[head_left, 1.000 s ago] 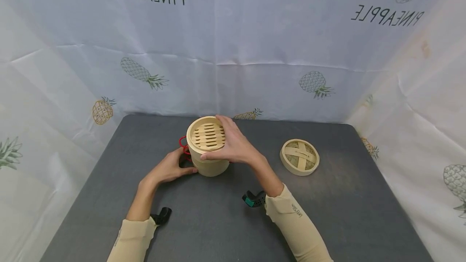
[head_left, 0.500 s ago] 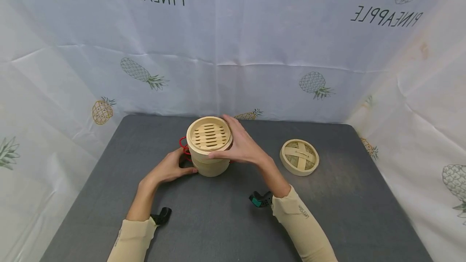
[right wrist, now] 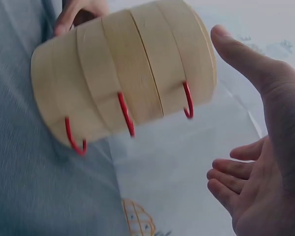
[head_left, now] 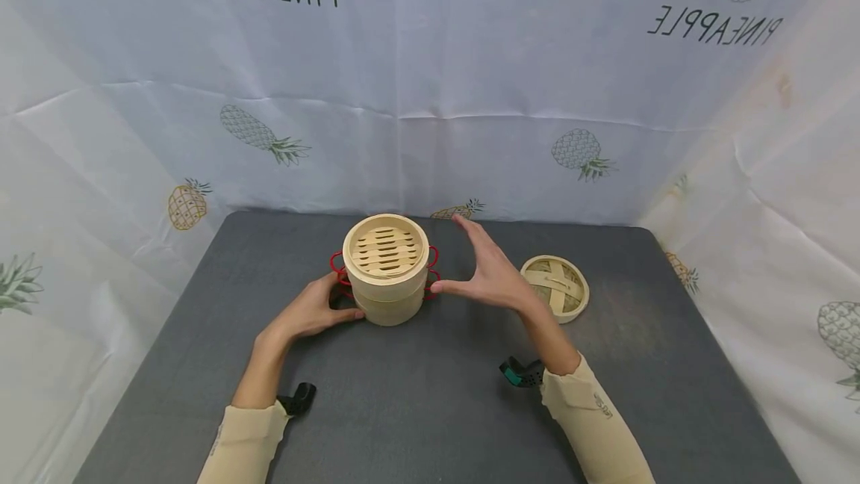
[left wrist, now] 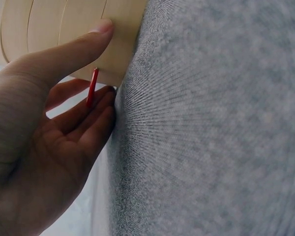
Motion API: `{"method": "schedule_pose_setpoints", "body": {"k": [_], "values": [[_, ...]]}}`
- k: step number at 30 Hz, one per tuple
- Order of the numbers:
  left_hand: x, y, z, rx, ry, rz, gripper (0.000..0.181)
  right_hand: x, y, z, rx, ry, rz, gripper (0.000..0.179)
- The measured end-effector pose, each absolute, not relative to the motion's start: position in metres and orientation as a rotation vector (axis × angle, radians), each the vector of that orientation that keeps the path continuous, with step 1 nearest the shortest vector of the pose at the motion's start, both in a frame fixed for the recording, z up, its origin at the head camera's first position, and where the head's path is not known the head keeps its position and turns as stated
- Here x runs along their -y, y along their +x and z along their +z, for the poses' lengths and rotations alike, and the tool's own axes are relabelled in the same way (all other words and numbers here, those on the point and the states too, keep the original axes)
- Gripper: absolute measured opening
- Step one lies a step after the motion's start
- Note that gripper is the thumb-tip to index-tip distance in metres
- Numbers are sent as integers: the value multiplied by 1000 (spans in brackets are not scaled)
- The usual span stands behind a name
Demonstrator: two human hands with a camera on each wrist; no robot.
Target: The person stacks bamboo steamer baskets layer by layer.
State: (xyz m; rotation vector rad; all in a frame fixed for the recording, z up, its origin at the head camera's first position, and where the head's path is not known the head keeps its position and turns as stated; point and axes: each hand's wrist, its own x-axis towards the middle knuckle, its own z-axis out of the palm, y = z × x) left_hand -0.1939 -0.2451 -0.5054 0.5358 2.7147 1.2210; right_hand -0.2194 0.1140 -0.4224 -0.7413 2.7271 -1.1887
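A stack of round bamboo steamer baskets [head_left: 386,291] stands on the dark table, its slatted top tier uncovered and red loop handles on both sides. At its lower left, my left hand [head_left: 310,310] holds the bottom basket. In the left wrist view the thumb [left wrist: 83,51] lies on the basket wall while the other fingers reach round beside a red handle [left wrist: 92,88], low against the tabletop. My right hand [head_left: 493,275] is off to the right of the stack, thumb and fingers spread around nothing. In the right wrist view a gap separates it from the steamer baskets [right wrist: 123,69].
The woven bamboo lid [head_left: 563,286] lies on the table [head_left: 416,409] just beyond my right hand, partly hidden by it. A white curtain [head_left: 470,81] printed with pineapples hangs along the table's back edge and both sides.
My right hand has let go of the top steamer basket and moved away to the right, baring the red handles on that side. The left hand and the stack stay in place.
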Motion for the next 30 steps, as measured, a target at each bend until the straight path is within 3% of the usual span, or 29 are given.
{"method": "schedule_pose_setpoints", "body": {"k": [19, 30], "values": [[245, -194, -504, -2719, 535, 1230, 71, -181, -211, -435, -2811, -611, -1099, 119], [244, -194, -505, -2734, 525, 1212, 71, -229, -211, -454, -2936, -620, -1042, 104]]}}
